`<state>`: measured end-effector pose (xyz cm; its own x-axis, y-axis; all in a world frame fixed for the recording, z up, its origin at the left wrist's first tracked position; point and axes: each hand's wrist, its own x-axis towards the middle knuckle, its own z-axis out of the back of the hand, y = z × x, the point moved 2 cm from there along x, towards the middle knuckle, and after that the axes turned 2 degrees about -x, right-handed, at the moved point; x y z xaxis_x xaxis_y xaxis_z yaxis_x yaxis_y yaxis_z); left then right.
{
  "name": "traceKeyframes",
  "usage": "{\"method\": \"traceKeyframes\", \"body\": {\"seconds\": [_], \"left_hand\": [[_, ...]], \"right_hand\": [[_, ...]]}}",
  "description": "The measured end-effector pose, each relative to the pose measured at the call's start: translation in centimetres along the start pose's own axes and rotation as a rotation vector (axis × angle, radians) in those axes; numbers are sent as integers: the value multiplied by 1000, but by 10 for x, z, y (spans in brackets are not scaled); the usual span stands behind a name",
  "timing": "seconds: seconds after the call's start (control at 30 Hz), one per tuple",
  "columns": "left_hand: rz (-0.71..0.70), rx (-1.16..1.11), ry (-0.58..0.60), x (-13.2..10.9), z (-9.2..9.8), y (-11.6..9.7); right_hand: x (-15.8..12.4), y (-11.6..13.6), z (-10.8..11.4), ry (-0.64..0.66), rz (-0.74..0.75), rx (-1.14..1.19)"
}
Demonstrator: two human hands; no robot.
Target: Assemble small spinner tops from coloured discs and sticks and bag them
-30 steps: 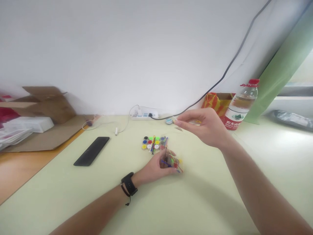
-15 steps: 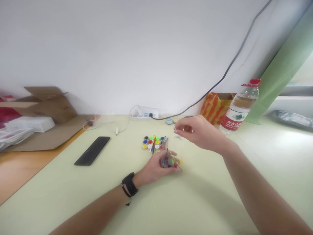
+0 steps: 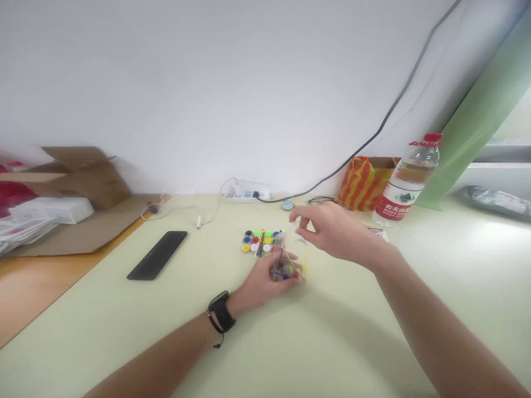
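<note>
My left hand (image 3: pixel 263 279) wraps round a clear see-through holder (image 3: pixel 286 271) with thin coloured sticks in it, some blue, green, red and yellow. The holder is close to the table, and its exact shape is blurred. Above and to the right of it, my right hand (image 3: pixel 327 226) is bent in a pinch. Something small and whitish shows by its fingertips, too blurred to name. Just behind my left hand lie rows of small round pots (image 3: pixel 251 240) with coloured tops, with a bundle of thin coloured sticks (image 3: pixel 260 243) across them.
A black flat slab (image 3: pixel 157 255) lies to the left. At the back are a power strip (image 3: pixel 244 196), cables and a small round tin (image 3: pixel 287 205). A striped bag (image 3: pixel 365 185) and a water bottle (image 3: pixel 406 188) stand on the right. Cardboard (image 3: pixel 83 232) lies far left.
My right hand has come slightly left and down, its fingers nearer the holder. The holder has shifted slightly in my left hand, which stays round it. A small packet now shows behind my right wrist.
</note>
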<state>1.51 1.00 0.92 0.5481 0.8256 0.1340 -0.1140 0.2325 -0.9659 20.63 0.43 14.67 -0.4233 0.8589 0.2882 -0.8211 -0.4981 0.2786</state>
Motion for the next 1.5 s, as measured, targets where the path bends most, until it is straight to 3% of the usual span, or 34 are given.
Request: {"method": "traceKeyframes", "body": {"seconds": [0.37,0.53,0.63,0.77,0.93,1.03,1.23,1.5], "left_hand": [[-1,83,-1,1,0,3],[-7,38,61,0,-2,3],[4,-24,68,0,-3,5],[-4,-39,-11,2,0,9],[-12,-47,-2,3,1,11],[-18,-138,17,3,0,12],[-30,-196,47,3,-3,13],[-60,-90,48,2,-2,6]], "right_hand": [[2,-2,-3,179,175,144],[0,5,-5,251,220,169],[-1,8,-3,252,183,200],[-4,7,5,208,104,196],[-3,8,-8,467,242,315],[1,7,-21,544,293,351],[0,4,-34,558,253,252],[-1,4,-28,563,235,262]]}}
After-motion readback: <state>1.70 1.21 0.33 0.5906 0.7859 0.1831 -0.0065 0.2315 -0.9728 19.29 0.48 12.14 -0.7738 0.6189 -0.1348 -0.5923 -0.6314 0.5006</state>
